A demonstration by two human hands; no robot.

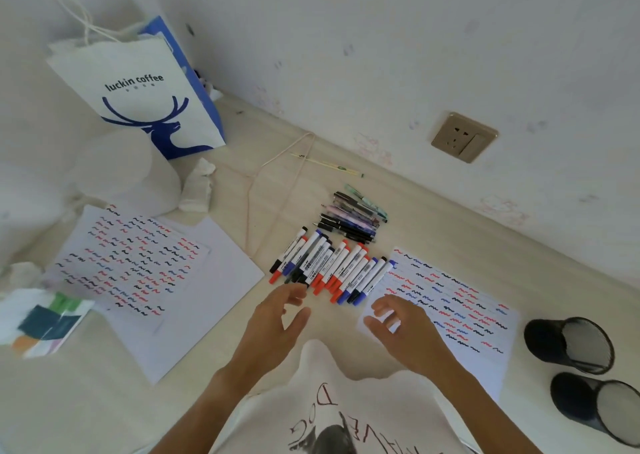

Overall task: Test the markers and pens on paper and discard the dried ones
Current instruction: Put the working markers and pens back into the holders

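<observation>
Both hands, left hand (280, 315) and right hand (398, 325), hover with relaxed fingers, holding nothing, near the markers (332, 270). Behind stands a bag (138, 83) reading "luckin coffee".

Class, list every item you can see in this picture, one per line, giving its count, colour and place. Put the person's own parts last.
markers: a pile, too overlapped to count, white barrels with red, blue or black caps, centre of the surface
pens: a smaller pile, mostly black, some pastel, just behind the markers
test sheets: two, white with red, blue and black squiggles, one left, one right
paper bag: one, white and blue with a deer, back left
mesh pen holders: two, black, lying on their sides at far right
wall socket: one, tan, on the wall
tissues: one crumpled white wad, beside the bag
left hand: open, fingers near the markers
right hand: open, over the right sheet
</observation>
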